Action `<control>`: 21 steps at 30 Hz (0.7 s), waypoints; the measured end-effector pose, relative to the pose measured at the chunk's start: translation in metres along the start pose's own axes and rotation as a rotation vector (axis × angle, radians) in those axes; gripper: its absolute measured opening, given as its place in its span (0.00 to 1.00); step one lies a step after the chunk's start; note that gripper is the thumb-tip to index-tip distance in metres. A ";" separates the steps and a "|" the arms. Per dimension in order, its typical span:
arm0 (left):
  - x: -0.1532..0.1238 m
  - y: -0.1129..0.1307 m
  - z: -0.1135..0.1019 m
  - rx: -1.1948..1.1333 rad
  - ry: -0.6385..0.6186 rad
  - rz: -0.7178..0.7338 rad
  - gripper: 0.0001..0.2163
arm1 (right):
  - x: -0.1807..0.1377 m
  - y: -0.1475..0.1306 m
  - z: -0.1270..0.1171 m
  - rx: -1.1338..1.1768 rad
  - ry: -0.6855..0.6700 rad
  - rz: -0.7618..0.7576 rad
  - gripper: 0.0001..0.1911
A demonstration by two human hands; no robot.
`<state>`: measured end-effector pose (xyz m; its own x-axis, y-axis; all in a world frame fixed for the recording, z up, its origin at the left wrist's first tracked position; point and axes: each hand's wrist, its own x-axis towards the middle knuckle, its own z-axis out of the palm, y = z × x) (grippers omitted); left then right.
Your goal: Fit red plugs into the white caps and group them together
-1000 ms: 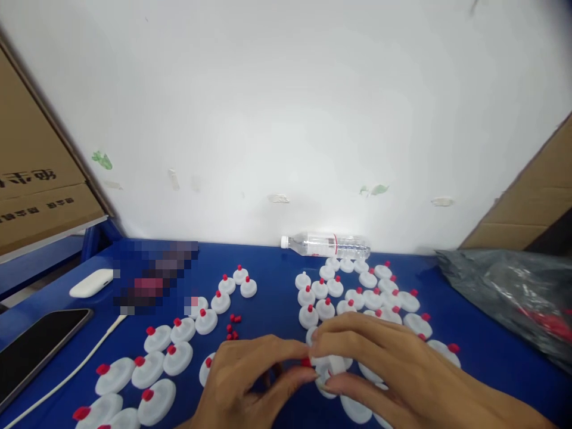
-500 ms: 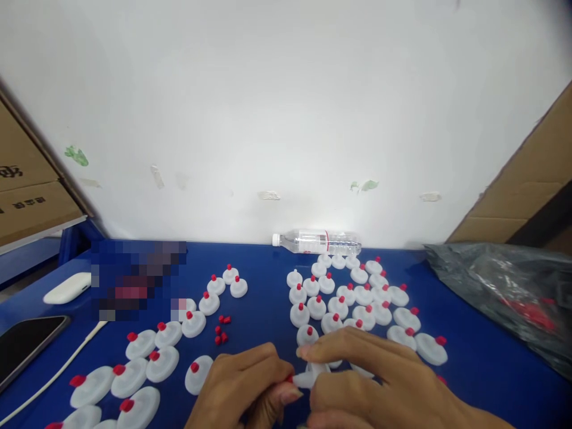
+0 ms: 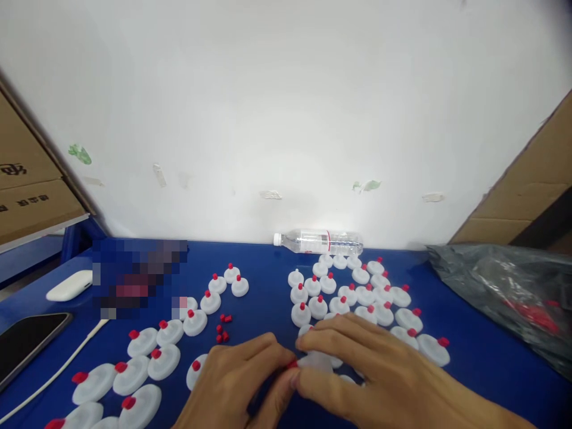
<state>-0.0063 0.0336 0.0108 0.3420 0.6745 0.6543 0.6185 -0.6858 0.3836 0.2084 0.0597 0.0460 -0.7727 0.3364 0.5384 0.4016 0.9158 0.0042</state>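
My left hand (image 3: 236,381) and my right hand (image 3: 375,369) meet low in the middle of the blue table (image 3: 268,280). The left fingers pinch a small red plug (image 3: 292,363). The right fingers curl round a white plastic cap (image 3: 318,360) that the plug touches. Several white caps with red plugs (image 3: 357,292) lie just beyond my right hand. More capped pieces (image 3: 147,357) curve away to the left. A few loose red plugs (image 3: 222,328) lie just beyond my left hand.
A clear water bottle (image 3: 318,242) lies on its side against the white wall. A black plastic bag (image 3: 504,292) fills the right side. At the left are a phone (image 3: 27,339), a white cable (image 3: 62,372), a white case (image 3: 69,285) and cardboard boxes (image 3: 27,185).
Both hands stayed together on the cap and plug, dipping toward me and then rising a little. The view shifted slightly, so the table items sit further left than one second ago.
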 end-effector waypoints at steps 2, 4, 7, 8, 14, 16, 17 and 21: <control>0.006 -0.005 -0.008 0.073 -0.023 0.002 0.13 | 0.000 0.011 -0.002 -0.056 -0.009 0.007 0.15; 0.014 -0.015 -0.019 0.223 -0.076 0.069 0.10 | -0.004 0.028 -0.004 -0.109 0.014 0.084 0.13; 0.025 -0.038 -0.038 0.659 -0.097 0.189 0.10 | -0.012 0.058 -0.009 -0.151 0.049 0.236 0.12; 0.028 -0.046 -0.044 0.727 -0.218 0.205 0.10 | -0.014 0.067 -0.010 -0.166 0.058 0.295 0.12; 0.034 -0.071 -0.062 0.792 -0.644 -0.017 0.09 | -0.027 0.102 -0.006 -0.189 -0.104 0.398 0.20; 0.034 -0.072 -0.061 0.758 -0.699 -0.069 0.08 | -0.030 0.105 -0.002 -0.155 -0.190 0.379 0.21; 0.034 -0.072 -0.061 0.746 -0.721 -0.084 0.08 | -0.031 0.106 -0.001 -0.136 -0.227 0.381 0.21; 0.032 -0.078 -0.055 0.753 -0.760 -0.078 0.07 | -0.032 0.107 0.001 -0.065 -0.304 0.424 0.22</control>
<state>-0.0824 0.0932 0.0375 0.4726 0.8807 -0.0310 0.8461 -0.4633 -0.2636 0.2752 0.1472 0.0282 -0.6394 0.7321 0.2349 0.7324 0.6729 -0.1037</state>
